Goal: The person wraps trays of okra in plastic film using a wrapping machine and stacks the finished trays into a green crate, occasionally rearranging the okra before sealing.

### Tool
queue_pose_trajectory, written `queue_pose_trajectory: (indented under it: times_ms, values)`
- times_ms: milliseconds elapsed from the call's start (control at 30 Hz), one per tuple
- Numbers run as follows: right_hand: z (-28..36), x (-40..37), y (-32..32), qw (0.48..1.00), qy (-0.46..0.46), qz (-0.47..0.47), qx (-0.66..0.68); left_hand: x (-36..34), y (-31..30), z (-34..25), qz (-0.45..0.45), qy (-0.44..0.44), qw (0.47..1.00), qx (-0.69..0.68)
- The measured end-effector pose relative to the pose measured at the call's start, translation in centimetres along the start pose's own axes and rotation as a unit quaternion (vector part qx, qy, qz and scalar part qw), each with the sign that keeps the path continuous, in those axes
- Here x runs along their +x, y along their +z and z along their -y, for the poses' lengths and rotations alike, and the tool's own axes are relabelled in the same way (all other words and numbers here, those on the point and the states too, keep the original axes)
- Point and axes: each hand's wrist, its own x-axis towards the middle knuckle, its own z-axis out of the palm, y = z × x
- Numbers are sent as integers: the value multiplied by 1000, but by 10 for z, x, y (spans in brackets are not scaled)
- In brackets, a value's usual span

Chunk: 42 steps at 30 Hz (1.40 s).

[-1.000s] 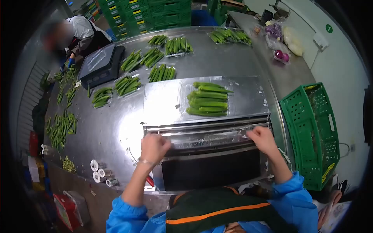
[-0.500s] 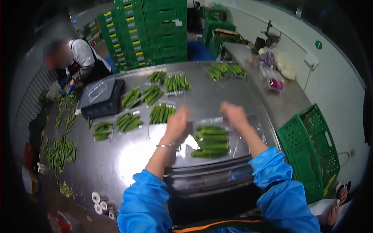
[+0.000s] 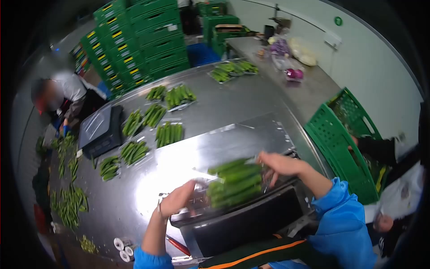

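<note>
Between my hands is a tray of okra [image 3: 235,184], wrapped in clear film and blurred by motion, above the front edge of the wrapping station. My left hand [image 3: 179,199] is at the tray's left end, fingers curled against the film. At the opposite end my right hand [image 3: 282,166] grips the side, with its thumb and fingers bent around it. Just behind lies a bare metal plate [image 3: 224,139] on the table. Other packs of okra [image 3: 169,134] stand farther back and to the left.
A dark lidded box [image 3: 101,127] sits at left, near a co-worker [image 3: 74,94]. Loose okra [image 3: 69,201] lies at the left edge. A red-handled tool [image 3: 178,245] and white rolls [image 3: 123,249] are near me. Another person's arm reaches into the green crate [image 3: 331,139] at right.
The tray of okra has come off the plate toward my body. My hands have gone from closed fists above it to its two ends. An arm has appeared at the right crate.
</note>
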Motion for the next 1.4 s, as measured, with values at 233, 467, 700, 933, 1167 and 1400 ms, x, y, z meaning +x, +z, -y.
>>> queue_pose_trajectory:
  times_ms: [233, 467, 700, 933, 1167, 1400]
  values:
    - [-62, -79, 62, 995, 70, 74, -17, -88, 86, 60, 7, -150, 978, -147]
    - [-179, -88, 99, 974, 29, -212, 76, -80, 132, 137, -466, -20, 864, -188]
    - [-182, -85, 122, 917, -64, -357, 167, -76, 162, 120, -485, -72, 871, 27]
    - [-183, -94, 123, 898, -80, -420, 101, -56, 181, 147, -558, 38, 821, -117]
    - [-175, -152, 110, 849, -19, -402, 341, -122, 178, 133, -542, -140, 814, -159]
    - [-188, -146, 111, 830, 14, -423, 363, -28, 232, 128, -447, 47, 851, 270]
